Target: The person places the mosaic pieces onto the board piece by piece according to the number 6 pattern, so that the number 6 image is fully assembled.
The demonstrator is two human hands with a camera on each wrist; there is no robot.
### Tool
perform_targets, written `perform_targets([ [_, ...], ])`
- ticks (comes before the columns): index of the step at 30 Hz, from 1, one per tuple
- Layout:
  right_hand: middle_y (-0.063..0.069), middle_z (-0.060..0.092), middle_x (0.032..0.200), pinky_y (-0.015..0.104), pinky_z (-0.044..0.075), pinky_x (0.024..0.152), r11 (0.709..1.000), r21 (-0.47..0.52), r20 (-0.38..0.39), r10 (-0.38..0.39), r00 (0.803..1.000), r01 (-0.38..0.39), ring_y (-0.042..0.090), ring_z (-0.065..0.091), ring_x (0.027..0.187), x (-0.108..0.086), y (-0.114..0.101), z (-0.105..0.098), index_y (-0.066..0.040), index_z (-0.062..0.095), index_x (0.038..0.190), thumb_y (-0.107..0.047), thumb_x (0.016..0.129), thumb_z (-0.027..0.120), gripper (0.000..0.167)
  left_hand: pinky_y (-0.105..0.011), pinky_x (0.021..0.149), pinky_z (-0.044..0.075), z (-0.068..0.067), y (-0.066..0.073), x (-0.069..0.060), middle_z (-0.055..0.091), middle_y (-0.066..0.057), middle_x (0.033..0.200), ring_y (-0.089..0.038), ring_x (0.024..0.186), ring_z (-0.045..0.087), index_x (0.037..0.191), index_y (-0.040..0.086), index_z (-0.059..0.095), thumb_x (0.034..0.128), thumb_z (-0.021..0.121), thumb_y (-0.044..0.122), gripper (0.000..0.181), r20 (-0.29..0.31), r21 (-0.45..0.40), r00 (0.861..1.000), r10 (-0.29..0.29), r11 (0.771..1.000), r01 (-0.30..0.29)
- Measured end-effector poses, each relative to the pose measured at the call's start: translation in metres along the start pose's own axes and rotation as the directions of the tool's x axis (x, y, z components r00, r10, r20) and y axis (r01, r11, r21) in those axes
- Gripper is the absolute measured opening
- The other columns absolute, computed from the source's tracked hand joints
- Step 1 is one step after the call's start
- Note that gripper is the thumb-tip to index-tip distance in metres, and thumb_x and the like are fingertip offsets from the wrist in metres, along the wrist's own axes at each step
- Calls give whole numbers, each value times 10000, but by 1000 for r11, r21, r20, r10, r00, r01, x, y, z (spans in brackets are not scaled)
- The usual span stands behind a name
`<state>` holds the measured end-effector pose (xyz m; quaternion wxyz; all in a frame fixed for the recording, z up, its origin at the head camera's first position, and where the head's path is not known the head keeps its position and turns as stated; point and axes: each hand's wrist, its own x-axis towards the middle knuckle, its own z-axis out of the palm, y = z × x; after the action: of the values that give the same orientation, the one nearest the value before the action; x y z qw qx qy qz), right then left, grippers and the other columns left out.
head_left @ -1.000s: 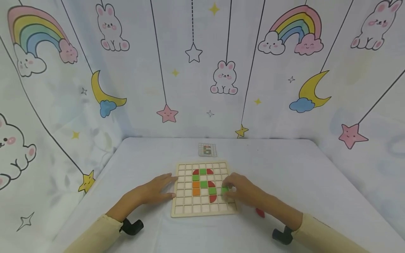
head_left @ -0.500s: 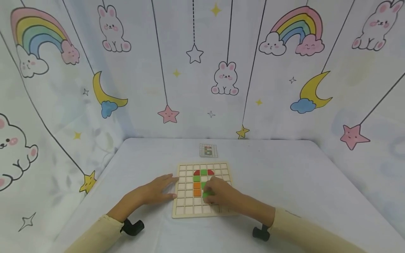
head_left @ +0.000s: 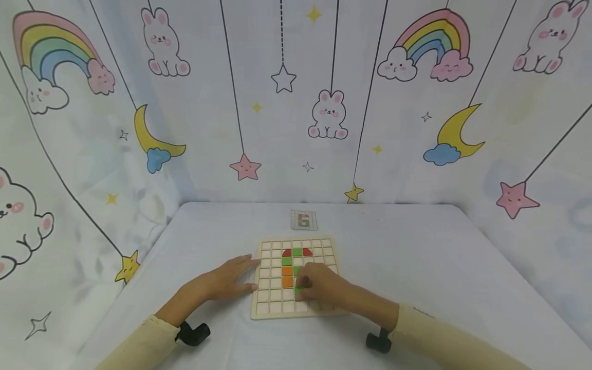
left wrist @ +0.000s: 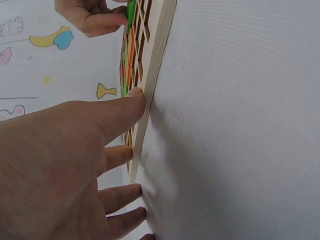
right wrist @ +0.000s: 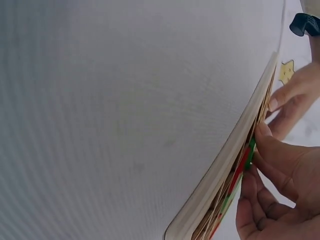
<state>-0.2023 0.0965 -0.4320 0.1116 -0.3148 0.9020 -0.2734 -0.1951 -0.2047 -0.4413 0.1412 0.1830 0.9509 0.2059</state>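
A wooden grid board (head_left: pixel 273 307) lies on the white table, with red, green and orange tiles in its cells. My right hand (head_left: pixel 321 283) is over the board's lower middle and pinches a green square tile (head_left: pixel 298 291). In the right wrist view this green tile (right wrist: pixel 251 152) shows between thumb and finger at the board's face. My left hand (head_left: pixel 228 277) rests against the board's left edge with its fingers extended. In the left wrist view the left thumb (left wrist: pixel 122 112) touches the board's side. The right hand covers several cells and the tiles there.
A small card (head_left: pixel 304 220) printed with a coloured 6 lies behind the board. The white table (head_left: pixel 393 241) extends around it, up to a patterned curtain (head_left: pixel 203 103). A black wrist camera (head_left: pixel 379 341) sits below the right forearm.
The right hand has moved left with the green tile, from the board's right side to its lower middle, then slightly nearer me. The left hand stays at the left edge.
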Motion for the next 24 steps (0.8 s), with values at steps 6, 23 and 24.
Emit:
perform_targets([
  [6, -118, 610, 859, 232, 509, 757, 1000, -9, -5, 29, 1000, -29, 72, 545, 824, -2, -1, 4, -208, 742, 898, -229, 863, 884, 147, -630, 1251, 304, 1, -1, 0, 310, -237, 1694, -439, 1570, 295, 1618, 128, 422, 1020, 688, 451, 730, 3, 1, 1000, 3, 1000, -3],
  [23, -126, 621, 923, 245, 541, 821, 996, -82, -60, -25, 998, 20, 73, 556, 889, -21, 11, -7, -200, 758, 954, -231, 907, 854, 111, -631, 1251, 302, 1, 0, -1, 310, -230, 1696, -436, 1573, 288, 1622, 132, 416, 1023, 680, 460, 733, 5, 8, 1000, 1, 1000, -1],
  [24, -123, 633, 941, 252, 548, 826, 998, -69, -65, -3, 998, -2, 78, 570, 903, -23, 12, -10, -196, 763, 983, -233, 910, 851, 120, -632, 1251, 303, 0, 0, -1, 310, -229, 1696, -436, 1573, 288, 1622, 133, 415, 1023, 679, 459, 732, 5, 10, 1000, 0, 1000, 0],
])
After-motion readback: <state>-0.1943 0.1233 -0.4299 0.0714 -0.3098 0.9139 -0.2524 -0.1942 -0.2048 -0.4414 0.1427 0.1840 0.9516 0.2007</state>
